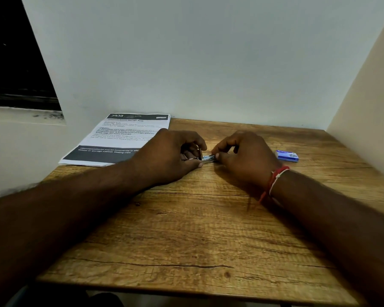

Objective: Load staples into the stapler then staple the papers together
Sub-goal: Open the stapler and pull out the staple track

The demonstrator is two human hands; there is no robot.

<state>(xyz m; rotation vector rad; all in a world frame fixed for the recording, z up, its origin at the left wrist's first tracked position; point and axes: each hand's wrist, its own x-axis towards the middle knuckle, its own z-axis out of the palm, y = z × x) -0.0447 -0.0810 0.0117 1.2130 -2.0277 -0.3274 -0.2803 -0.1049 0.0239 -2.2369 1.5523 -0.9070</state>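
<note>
A small metal stapler [197,156] lies on the wooden table [197,229] between my two hands, mostly hidden by them. My left hand [173,156] curls round its left end. My right hand [242,158] pinches the shiny part [208,158] sticking out of the stapler's right end with thumb and fingers; whether that is a staple strip or the tray I cannot tell. The printed papers [120,140] lie at the table's back left, partly under my left hand. A blue staple box [286,156] sits to the right of my right hand.
White walls close the table in at the back [208,63] and on the right [368,129]. A dark window opening [16,63] is at the upper left. The table's near edge runs across the bottom of the view.
</note>
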